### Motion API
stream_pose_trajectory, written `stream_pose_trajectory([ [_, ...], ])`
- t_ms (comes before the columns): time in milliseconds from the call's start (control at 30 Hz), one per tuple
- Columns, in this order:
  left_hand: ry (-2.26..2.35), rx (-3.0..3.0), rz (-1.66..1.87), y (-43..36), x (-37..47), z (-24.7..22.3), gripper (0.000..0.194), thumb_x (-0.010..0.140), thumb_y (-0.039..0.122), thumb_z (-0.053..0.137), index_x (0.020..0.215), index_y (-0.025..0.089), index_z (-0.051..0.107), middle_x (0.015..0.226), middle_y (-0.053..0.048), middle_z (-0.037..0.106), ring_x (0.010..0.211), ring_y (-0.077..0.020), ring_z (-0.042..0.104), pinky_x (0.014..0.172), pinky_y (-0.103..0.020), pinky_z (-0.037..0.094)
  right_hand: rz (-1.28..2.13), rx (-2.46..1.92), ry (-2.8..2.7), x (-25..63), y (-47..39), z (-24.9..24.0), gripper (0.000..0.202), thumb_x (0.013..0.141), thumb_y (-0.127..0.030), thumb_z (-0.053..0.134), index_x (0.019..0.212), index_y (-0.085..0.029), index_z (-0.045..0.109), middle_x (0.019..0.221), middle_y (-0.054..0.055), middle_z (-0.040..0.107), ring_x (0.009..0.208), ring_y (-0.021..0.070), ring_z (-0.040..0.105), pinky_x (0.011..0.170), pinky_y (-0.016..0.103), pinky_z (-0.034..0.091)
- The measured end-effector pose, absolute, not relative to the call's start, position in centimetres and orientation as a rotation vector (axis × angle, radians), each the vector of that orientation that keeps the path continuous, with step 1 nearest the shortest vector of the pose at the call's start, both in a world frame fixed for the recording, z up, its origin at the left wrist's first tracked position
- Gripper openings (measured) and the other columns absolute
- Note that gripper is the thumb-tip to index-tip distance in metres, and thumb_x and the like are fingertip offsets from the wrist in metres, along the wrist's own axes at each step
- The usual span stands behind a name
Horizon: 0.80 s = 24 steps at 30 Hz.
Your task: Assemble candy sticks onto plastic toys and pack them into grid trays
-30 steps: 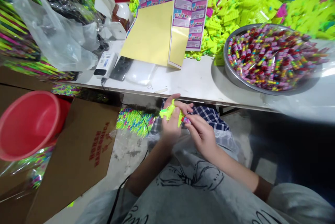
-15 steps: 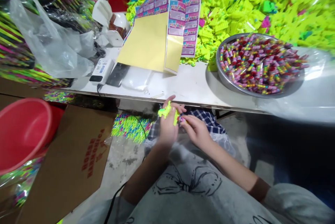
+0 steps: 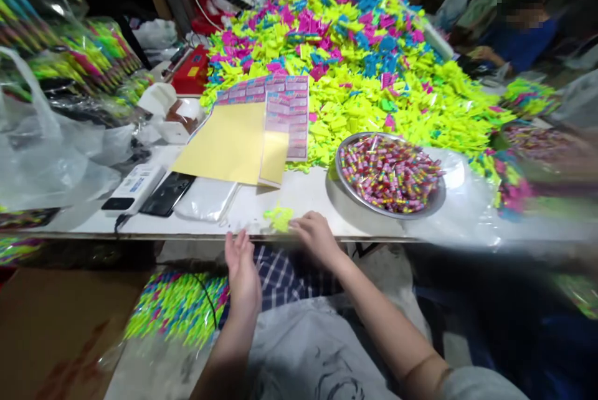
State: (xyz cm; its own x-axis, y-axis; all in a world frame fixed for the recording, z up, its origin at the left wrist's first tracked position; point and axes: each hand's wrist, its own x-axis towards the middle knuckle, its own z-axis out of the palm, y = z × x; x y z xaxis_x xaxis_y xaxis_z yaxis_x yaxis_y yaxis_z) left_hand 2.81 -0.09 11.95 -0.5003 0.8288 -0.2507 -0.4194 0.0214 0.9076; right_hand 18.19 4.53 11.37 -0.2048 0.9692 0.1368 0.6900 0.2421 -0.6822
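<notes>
- clearly, the yellow toy (image 3: pixel 279 218) is just left of the right hand (image 3: pixel 318 238), near the front edge of the desk (image 3: pixel 309 191); blur hides its long axis.
- left hand (image 3: pixel 243 278): farther off, fingers extended, nothing held.
- right hand: fingertips at the toy; grip unclear.

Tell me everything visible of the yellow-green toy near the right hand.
The yellow-green toy is small and bright, with an irregular outline and short parts sticking out; blur hides finer detail. It looks like plastic. It shows against the white table, near its front edge, beside the right hand; whether that hand touches it, or it rests on the table, is unclear. The left hand is apart.
</notes>
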Motion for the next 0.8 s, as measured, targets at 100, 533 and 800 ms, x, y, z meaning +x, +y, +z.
stream_pose_trajectory([
  [100, 1.372, 0.477, 1.616, -0.4, 2.2, 11.4, 0.051, 0.078, 0.034, 0.055, 0.126, 0.026, 0.039, 0.132, -0.009, 0.043, 0.122, -0.0189, 0.039, 0.105, -0.037, 0.026, 0.57, -1.618, -2.052, 17.8, 6.7, 10.5, 0.021, 0.086, -0.032, 0.049, 0.097, -0.023, 0.064, 0.084, 0.004, 0.059, 0.085, 0.0168, 0.05, 0.075, 0.029, 0.031],
  [533, 1.426, 0.443, 1.502, -2.0, 1.1, 10.6, 0.036, 0.072, 0.033, 0.058, 0.107, 0.024, 0.057, 0.126, -0.004, 0.05, 0.122, -0.0242, 0.039, 0.107, -0.046, 0.022, -0.21, -1.937, -1.768, 28.3, 10.2, 18.1, 0.024, 0.083, -0.027, 0.047, 0.1, -0.022, 0.064, 0.102, 0.008, 0.055, 0.095, 0.0231, 0.043, 0.08, 0.035, 0.028],
  [800, 1.405, 0.46, 1.438, -1.8, -0.6, 9.9, 0.042, 0.066, 0.041, 0.06, 0.105, 0.026, 0.057, 0.123, -0.003, 0.052, 0.123, -0.0269, 0.037, 0.108, -0.047, 0.02, -0.191, -1.985, -2.117, 32.1, 14.5, 19.3, 0.024, 0.081, -0.015, 0.047, 0.093, -0.02, 0.067, 0.098, 0.013, 0.053, 0.095, 0.0256, 0.041, 0.076, 0.036, 0.027],
])
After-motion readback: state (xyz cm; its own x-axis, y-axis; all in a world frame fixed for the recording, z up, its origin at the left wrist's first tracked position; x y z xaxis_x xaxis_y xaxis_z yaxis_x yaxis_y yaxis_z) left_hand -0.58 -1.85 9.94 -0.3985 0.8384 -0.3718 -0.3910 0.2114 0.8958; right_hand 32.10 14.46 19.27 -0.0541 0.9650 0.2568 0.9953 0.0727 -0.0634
